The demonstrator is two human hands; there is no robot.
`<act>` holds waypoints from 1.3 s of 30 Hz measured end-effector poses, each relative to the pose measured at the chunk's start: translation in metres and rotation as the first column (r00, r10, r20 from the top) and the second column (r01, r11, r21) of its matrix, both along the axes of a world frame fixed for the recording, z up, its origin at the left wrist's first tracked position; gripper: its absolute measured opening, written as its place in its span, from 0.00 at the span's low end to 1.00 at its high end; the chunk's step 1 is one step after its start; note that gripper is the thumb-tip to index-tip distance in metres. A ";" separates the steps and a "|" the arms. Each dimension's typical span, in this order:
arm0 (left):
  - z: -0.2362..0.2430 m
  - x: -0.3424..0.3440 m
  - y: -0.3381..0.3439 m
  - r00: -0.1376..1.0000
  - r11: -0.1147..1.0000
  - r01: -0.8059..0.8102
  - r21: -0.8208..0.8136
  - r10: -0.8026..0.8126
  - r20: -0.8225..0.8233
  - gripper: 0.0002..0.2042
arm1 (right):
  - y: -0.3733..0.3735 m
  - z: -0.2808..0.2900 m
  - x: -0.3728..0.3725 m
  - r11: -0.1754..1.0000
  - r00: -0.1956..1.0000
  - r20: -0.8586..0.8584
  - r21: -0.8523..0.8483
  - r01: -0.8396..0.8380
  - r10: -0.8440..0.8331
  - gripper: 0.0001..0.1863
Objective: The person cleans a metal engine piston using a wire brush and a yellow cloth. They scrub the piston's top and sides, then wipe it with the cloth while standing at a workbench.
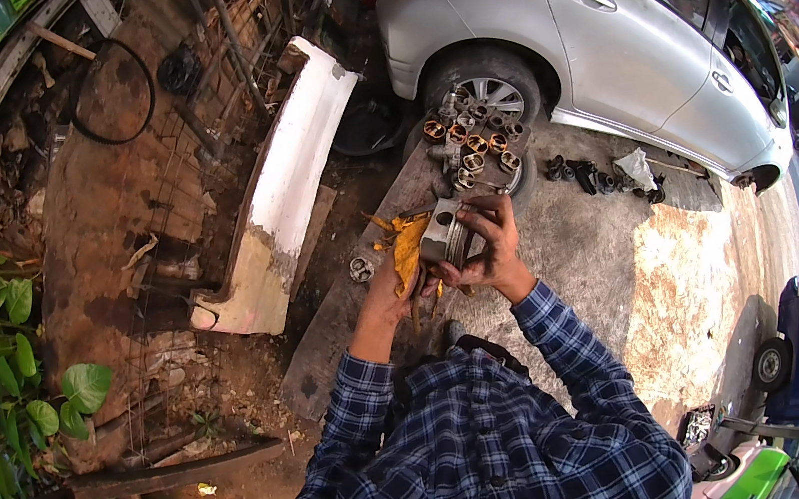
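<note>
A grey metal engine piston (441, 234), grooved along one side and with a round hole in its wall, is gripped in my right hand (493, 249). My left hand (385, 290) is closed round a crumpled yellow-orange rag (408, 251), which lies against the piston's left side. Part of the left fingers is hidden behind the rag and piston. Beyond my hands, several more pistons (477, 144) stand grouped on the far end of a worn wooden board (318, 356). A single piston (361, 269) sits on the board just left of my left hand.
A silver car (632, 57) stands at the far right, its rear wheel (489, 86) behind the pistons. Dark parts (592, 176) lie on the concrete beside it. To the left are a white panel (285, 184), a rusty sheet (104, 228) and leafy plants (14, 351).
</note>
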State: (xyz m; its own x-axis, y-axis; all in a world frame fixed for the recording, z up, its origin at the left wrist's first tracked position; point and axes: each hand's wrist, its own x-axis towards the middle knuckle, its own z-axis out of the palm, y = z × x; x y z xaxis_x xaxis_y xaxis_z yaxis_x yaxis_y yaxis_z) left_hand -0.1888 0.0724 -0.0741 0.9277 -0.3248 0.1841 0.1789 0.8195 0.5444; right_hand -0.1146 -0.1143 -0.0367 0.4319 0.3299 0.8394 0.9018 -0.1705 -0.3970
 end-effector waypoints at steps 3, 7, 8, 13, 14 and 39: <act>0.015 -0.015 -0.027 0.876 0.725 -0.350 0.593 0.477 -0.067 0.15 | 0.007 -0.008 0.004 0.980 0.994 -0.105 0.196 0.032 -0.011 0.38; 0.054 -0.007 -0.030 0.868 0.502 -0.385 0.774 0.481 0.121 0.17 | 0.015 -0.019 -0.012 0.847 0.812 -0.558 0.504 0.166 0.173 0.36; 0.062 -0.007 -0.027 0.860 0.383 -0.432 0.816 0.447 0.245 0.18 | 0.015 -0.020 -0.018 0.786 0.672 -0.646 0.599 0.152 0.362 0.36; 0.083 -0.015 -0.028 0.755 0.067 -0.547 0.834 0.469 0.458 0.14 | 0.006 -0.017 -0.036 0.509 0.055 -0.584 0.746 0.429 0.810 0.34; 0.083 -0.016 -0.030 0.716 0.091 -0.603 0.793 0.499 0.488 0.13 | 0.004 -0.017 -0.038 0.520 0.038 -0.586 0.746 0.416 0.810 0.35; 0.083 -0.012 -0.020 0.743 -0.145 -0.667 0.731 -0.063 0.666 0.17 | 0.014 -0.008 -0.045 0.623 0.132 -0.684 0.714 0.319 0.717 0.31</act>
State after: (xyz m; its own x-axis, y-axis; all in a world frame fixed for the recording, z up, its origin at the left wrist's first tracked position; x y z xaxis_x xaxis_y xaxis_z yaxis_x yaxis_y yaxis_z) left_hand -0.2011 0.0524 0.0087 0.9154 -0.1934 0.3530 -0.3864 -0.6674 0.6366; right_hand -0.1594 -0.1001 -0.0444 0.9502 0.2526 -0.1828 -0.3076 0.6646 -0.6809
